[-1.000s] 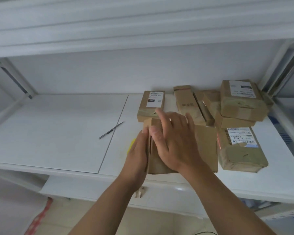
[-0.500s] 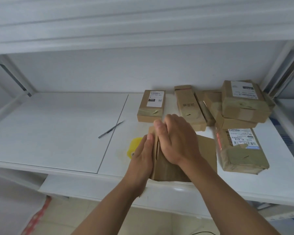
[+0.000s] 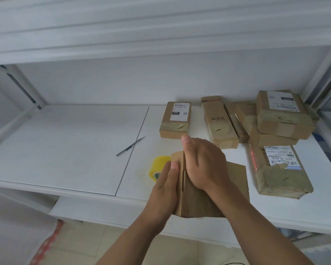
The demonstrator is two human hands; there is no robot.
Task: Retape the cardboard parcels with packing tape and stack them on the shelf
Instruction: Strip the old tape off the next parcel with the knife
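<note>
Both hands, left (image 3: 165,185) and right (image 3: 203,163), pressed flat against the parcel (image 3: 197,199), closing its flap. Taping seemingly came next, needing the yellow tape roll (image 3: 158,168) just beside.

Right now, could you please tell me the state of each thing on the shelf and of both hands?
Parcel in hand: on the shelf's front edge, held between both hands.
Left hand: fingers straight, pressing the parcel's left side.
Right hand: laid over the parcel's top.
Yellow tape roll: lying beside the left hand, untouched.
Thin metal tool: lying loose on the shelf.
Labelled small parcel: taped, lying flat.
Parcels at right: taped, partly stacked.
</note>
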